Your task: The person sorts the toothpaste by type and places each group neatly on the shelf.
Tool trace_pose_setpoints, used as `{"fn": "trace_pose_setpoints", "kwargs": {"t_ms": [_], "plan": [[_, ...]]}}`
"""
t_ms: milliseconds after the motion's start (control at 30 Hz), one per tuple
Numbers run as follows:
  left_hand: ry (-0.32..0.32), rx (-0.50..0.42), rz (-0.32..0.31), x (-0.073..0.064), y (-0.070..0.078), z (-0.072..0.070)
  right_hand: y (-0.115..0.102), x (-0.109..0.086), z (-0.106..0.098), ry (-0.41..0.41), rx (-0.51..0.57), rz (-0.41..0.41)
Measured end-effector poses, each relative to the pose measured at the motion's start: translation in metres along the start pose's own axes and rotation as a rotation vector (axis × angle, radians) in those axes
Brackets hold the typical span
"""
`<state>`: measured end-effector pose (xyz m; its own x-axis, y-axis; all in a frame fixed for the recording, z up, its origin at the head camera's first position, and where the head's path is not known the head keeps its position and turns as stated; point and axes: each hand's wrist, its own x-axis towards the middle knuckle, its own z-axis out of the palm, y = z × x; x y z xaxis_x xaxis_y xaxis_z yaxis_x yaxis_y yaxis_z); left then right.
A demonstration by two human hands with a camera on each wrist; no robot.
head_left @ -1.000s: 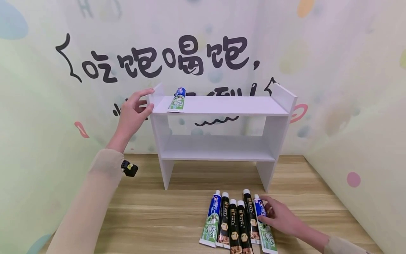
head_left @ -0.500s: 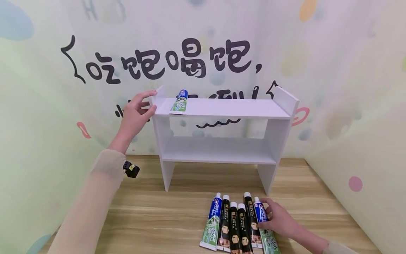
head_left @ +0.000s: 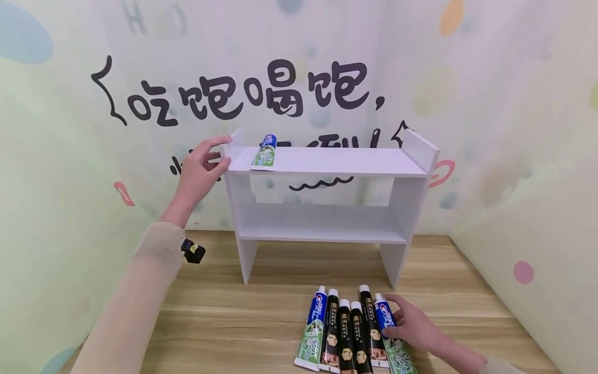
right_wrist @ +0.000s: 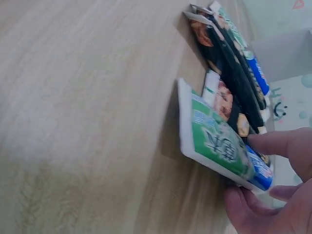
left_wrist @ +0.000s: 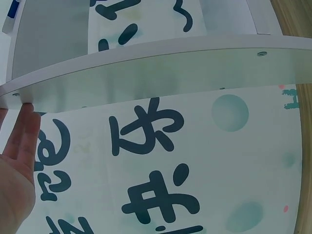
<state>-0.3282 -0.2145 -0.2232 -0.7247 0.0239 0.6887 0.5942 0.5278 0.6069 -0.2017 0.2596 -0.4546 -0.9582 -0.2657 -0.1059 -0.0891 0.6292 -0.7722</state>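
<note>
A white two-tier shelf [head_left: 322,231] stands on the wooden table. My left hand [head_left: 198,171] holds the upper front edge of its left side panel [left_wrist: 161,78], fingers against the outer face in the left wrist view. At lower right, my right hand [head_left: 416,324] pinches a blue-and-green toothpaste tube [right_wrist: 219,141] near its capped end, with thumb and fingers on opposite sides. The tube is tilted beside the row of tubes, its flat end towards the right wrist camera. Several black toothpaste tubes [head_left: 345,332] and another blue-and-green toothpaste tube [head_left: 312,330] lie to its left, caps towards the shelf.
One more blue-and-green toothpaste tube [head_left: 264,152] lies on the shelf's top board, near the left panel. Behind the shelf is a patterned wall [head_left: 317,31] with black lettering, and further walls close in both sides of the table [head_left: 224,322].
The tube in my right hand has turned a little, its flat end swinging to the right. My left hand keeps its place on the shelf. The head view has shifted slightly.
</note>
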Motion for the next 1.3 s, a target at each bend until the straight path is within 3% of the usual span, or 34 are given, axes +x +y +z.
{"fn": "trace_pose_setpoints", "kwargs": {"t_ms": [333,567,933,1300], "plan": [[-0.001,0.001,0.000,0.001,-0.002,0.001,0.000,0.001,-0.007,-0.093,0.025,-0.006],[-0.003,-0.005,-0.002,0.001,-0.004,0.002,0.003,0.001,-0.005,-0.099,0.030,0.002],[-0.001,0.001,-0.013,0.000,0.005,-0.001,0.000,0.002,-0.009,-0.120,0.060,0.013],[-0.007,-0.002,-0.016,-0.001,0.002,-0.001,-0.002,0.005,-0.015,-0.178,0.093,0.022]]}}
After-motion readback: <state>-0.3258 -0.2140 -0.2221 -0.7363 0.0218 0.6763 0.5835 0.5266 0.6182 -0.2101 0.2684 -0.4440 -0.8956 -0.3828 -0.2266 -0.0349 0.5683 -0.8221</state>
